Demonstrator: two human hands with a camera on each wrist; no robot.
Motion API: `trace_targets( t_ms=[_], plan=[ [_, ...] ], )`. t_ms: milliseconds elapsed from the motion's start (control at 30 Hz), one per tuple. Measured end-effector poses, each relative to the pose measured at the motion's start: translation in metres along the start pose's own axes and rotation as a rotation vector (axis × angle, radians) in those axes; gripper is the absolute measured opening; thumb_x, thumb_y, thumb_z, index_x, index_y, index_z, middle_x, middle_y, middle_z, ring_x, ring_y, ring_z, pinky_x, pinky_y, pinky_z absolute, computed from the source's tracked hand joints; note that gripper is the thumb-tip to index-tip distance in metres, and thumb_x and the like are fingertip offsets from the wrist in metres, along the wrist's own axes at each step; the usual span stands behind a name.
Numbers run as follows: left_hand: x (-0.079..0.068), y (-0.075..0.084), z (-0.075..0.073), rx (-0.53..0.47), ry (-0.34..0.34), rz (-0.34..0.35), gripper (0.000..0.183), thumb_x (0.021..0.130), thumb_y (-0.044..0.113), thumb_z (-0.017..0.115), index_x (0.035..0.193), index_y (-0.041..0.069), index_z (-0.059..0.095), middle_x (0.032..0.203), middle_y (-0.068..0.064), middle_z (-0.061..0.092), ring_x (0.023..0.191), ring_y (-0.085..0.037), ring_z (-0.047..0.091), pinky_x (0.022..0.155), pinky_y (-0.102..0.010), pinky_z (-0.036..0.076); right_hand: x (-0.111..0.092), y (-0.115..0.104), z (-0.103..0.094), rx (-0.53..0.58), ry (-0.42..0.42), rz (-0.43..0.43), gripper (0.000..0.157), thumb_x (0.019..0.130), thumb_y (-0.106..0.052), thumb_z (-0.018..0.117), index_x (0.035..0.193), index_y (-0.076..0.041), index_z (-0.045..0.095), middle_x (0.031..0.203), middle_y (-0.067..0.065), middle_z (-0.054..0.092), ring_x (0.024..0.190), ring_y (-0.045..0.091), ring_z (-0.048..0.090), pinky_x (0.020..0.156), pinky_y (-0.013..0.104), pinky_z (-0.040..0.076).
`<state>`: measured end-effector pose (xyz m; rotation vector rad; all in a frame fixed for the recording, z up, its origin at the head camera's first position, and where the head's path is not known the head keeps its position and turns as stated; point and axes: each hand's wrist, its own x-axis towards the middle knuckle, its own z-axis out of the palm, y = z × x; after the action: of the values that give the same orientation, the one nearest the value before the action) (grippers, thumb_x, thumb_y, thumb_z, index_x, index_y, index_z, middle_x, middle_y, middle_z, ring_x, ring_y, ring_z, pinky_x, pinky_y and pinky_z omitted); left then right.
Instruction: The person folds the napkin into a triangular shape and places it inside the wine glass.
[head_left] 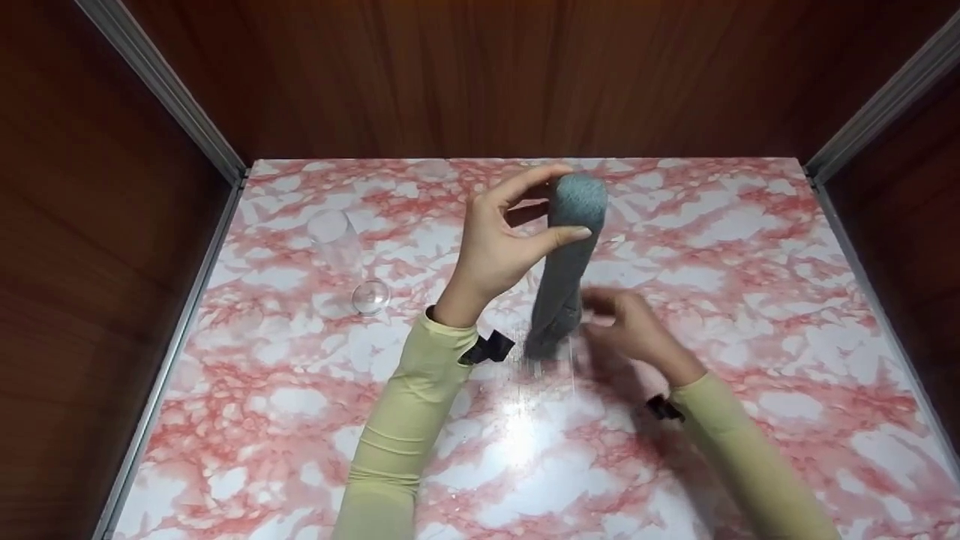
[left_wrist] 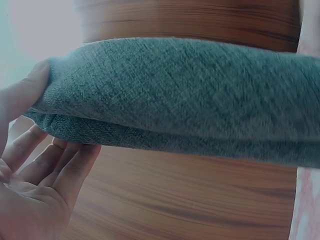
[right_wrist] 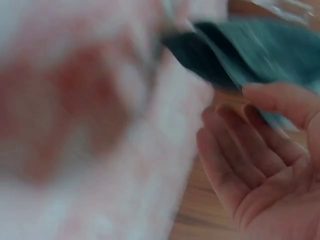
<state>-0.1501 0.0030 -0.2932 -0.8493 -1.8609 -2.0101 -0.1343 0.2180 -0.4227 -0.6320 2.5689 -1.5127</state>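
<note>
A long folded piece of grey-green woven cloth (head_left: pixel 571 247) hangs above the table, its lower end slightly fanned out. My left hand (head_left: pixel 499 240) pinches its upper end, thumb on the near side and fingers behind; the left wrist view shows the cloth's (left_wrist: pixel 175 90) layered fold beyond that thumb. Beside the lower end is my right hand (head_left: pixel 634 330), blurred, with its fingers loosely bent. In the right wrist view, that hand's thumb tip lies at the cloth's (right_wrist: pixel 270 50) edge while the fingers stand apart below; contact is unclear.
A clear glass-like vessel (head_left: pixel 337 244) with a round end (head_left: pixel 371 297) is on the left of the pink-and-white marbled table (head_left: pixel 285 405); standing or lying, I cannot tell. Brown wood-grain panels (head_left: pixel 480 82) with metal edge strips enclose the back and sides.
</note>
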Motion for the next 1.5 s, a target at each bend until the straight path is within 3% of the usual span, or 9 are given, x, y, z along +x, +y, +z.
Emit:
trace_targets(
  t_ms=[100,200,367,533,867,1100,1233,1367,1500],
  plan=[
    [0.0,0.001,0.0,0.018,-0.013,0.0,0.049,0.069,0.001,0.085,0.113,-0.008,0.064,0.105,-0.011,0.068,0.093,-0.017,0.066,0.083,-0.035,0.053,0.003,-0.021,-0.018,-0.005,0.028,-0.086,0.051,0.081,0.008,0.07,0.129,0.009,0.052,0.122,0.022,0.058,0.112,0.038,0.054,0.098,0.049,0.041],
    [0.0,0.002,0.001,0.032,-0.023,-0.008,0.048,0.07,0.001,0.084,0.113,-0.007,0.065,0.105,-0.01,0.068,0.095,-0.015,0.065,0.084,-0.034,0.053,0.009,-0.044,-0.032,0.105,0.084,-0.158,0.064,0.079,0.008,0.072,0.137,0.001,0.047,0.13,0.016,0.054,0.118,0.033,0.052,0.102,0.043,0.038],
    [0.0,0.004,0.002,0.035,-0.027,-0.013,0.048,0.07,0.002,0.084,0.113,-0.006,0.065,0.105,-0.01,0.069,0.096,-0.015,0.065,0.085,-0.033,0.052,0.02,-0.073,-0.036,0.184,0.164,-0.245,0.071,0.074,0.008,0.077,0.137,-0.002,0.048,0.127,0.011,0.057,0.116,0.026,0.055,0.1,0.035,0.042],
    [-0.002,0.004,0.004,0.017,-0.042,-0.003,0.048,0.07,0.001,0.084,0.113,-0.008,0.065,0.106,-0.011,0.068,0.096,-0.014,0.065,0.086,-0.033,0.052,0.026,-0.075,-0.031,0.185,0.225,-0.224,0.063,0.072,0.008,0.079,0.13,0.002,0.053,0.116,0.009,0.062,0.105,0.023,0.061,0.092,0.032,0.048],
    [-0.006,0.001,0.003,0.016,-0.059,0.064,0.048,0.069,0.0,0.085,0.112,-0.008,0.065,0.106,-0.012,0.068,0.096,-0.014,0.064,0.086,-0.036,0.052,0.03,-0.067,-0.024,0.21,0.199,-0.203,0.056,0.074,0.006,0.079,0.125,0.0,0.057,0.112,0.009,0.064,0.102,0.023,0.061,0.088,0.032,0.05],
    [-0.011,-0.003,0.003,-0.024,-0.103,0.126,0.052,0.065,-0.004,0.086,0.111,-0.01,0.063,0.107,-0.016,0.066,0.098,-0.016,0.064,0.087,-0.039,0.051,0.026,-0.073,-0.022,0.08,0.313,-0.242,0.046,0.075,0.007,0.077,0.118,0.004,0.062,0.104,0.008,0.067,0.094,0.017,0.064,0.08,0.026,0.051],
    [-0.016,-0.007,0.0,-0.023,-0.151,0.097,0.056,0.064,-0.004,0.086,0.114,-0.009,0.062,0.112,-0.017,0.063,0.101,-0.017,0.061,0.09,-0.038,0.049,0.023,-0.086,-0.021,0.002,0.363,-0.345,0.038,0.073,0.012,0.076,0.109,0.01,0.063,0.098,0.012,0.067,0.091,0.013,0.063,0.08,0.025,0.051],
    [-0.022,-0.011,-0.003,-0.045,-0.204,0.023,0.061,0.068,0.016,0.087,0.117,-0.009,0.061,0.117,-0.017,0.06,0.108,-0.015,0.056,0.095,-0.041,0.045,0.023,-0.091,-0.021,-0.042,0.414,-0.478,0.034,0.069,0.016,0.077,0.1,0.01,0.065,0.095,0.013,0.066,0.09,0.014,0.063,0.082,0.027,0.052],
    [-0.027,-0.015,-0.004,-0.096,-0.2,-0.02,0.052,0.084,0.032,0.07,0.113,-0.011,0.062,0.115,-0.021,0.058,0.11,-0.017,0.054,0.095,-0.044,0.044,0.027,-0.086,-0.02,-0.096,0.477,-0.586,0.033,0.066,0.019,0.077,0.095,0.008,0.067,0.094,0.014,0.066,0.091,0.019,0.062,0.084,0.028,0.05]
  ],
)
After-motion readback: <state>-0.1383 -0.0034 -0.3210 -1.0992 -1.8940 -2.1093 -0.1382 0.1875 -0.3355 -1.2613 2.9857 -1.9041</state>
